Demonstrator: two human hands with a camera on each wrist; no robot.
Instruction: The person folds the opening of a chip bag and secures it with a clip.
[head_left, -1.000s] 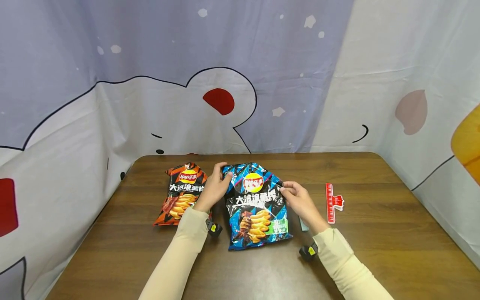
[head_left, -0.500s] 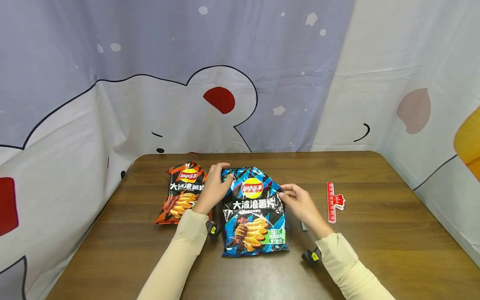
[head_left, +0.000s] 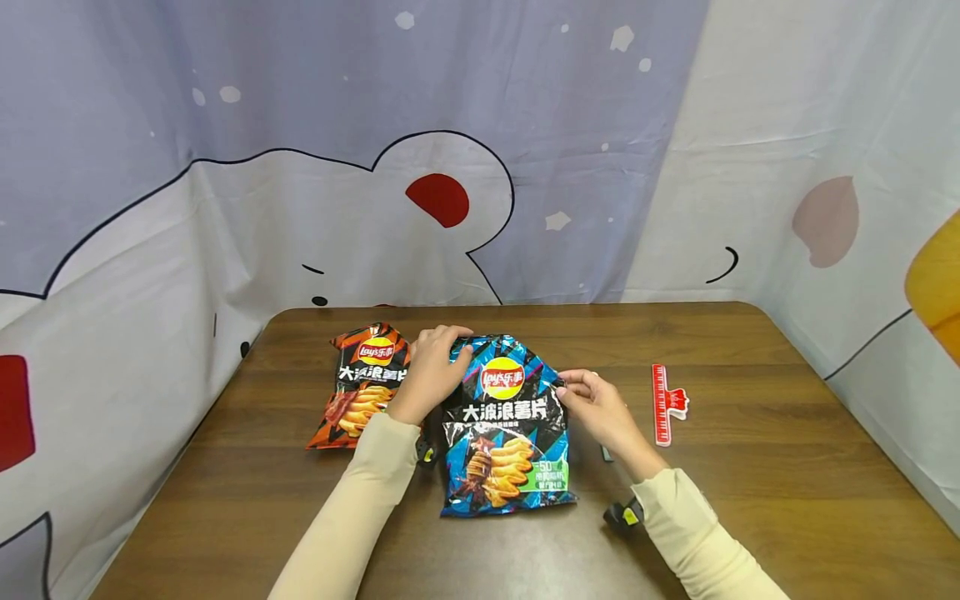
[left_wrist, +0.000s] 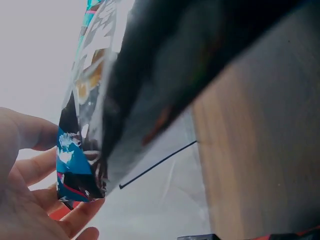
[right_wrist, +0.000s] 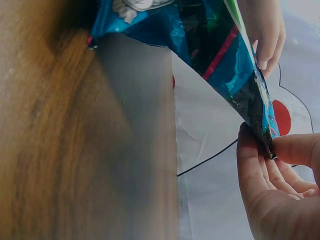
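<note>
1. Blue chip bag near the middle of the wooden table, long axis running near to far, far end lifted.
2. Left hand curled round the bag's far-left corner; right hand pinching the far-right corner between thumb and fingers.
3. Both hands equally close, one on each top corner, bag stretched between them.
4. Orange chip bag just left, flat; red clip well to the right.

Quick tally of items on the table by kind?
Chip bags: 2, the blue chip bag gripped by the left hand and right hand, and the orange chip bag.
Red clip: 1.
Total: 3.
</note>
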